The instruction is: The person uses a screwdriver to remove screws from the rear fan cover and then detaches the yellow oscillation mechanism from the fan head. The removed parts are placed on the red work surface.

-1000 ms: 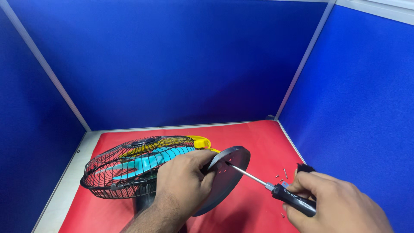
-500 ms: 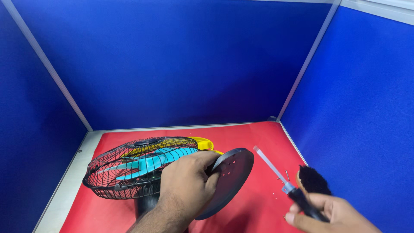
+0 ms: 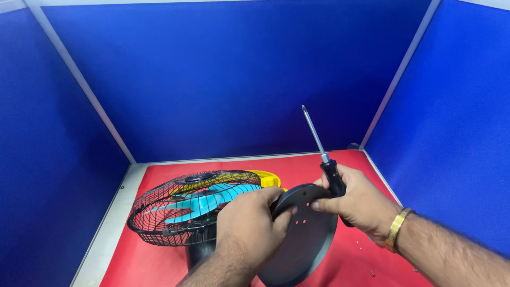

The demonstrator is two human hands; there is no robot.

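The small table fan [image 3: 196, 210] lies on its side on the red mat [image 3: 159, 175] that covers the counter [image 3: 114, 212], its black wire cage toward the left with the teal blades inside and a yellow part at the far side behind it. Its round dark base plate [image 3: 305, 239] is tipped up on edge in the near middle, underside with small holes facing right. The left hand [image 3: 252, 226] is closed around the fan's neck and the left edge of the plate, fingers wrapped firmly. A second ago the screwdriver [image 3: 324, 154] lay low with its tip pointed at the plate; now the right hand [image 3: 353, 204] has swung it upright, the shaft pointing up and away toward the far wall, the black handle pinned in the curled fingers while the fingertips press on the plate's upper rim. So the tool is off the screw and both hands grip the plate itself. A few tiny screws [image 3: 372, 272] lie loose on the mat at the near right, beneath the right wrist with its gold bangle [image 3: 396, 228].
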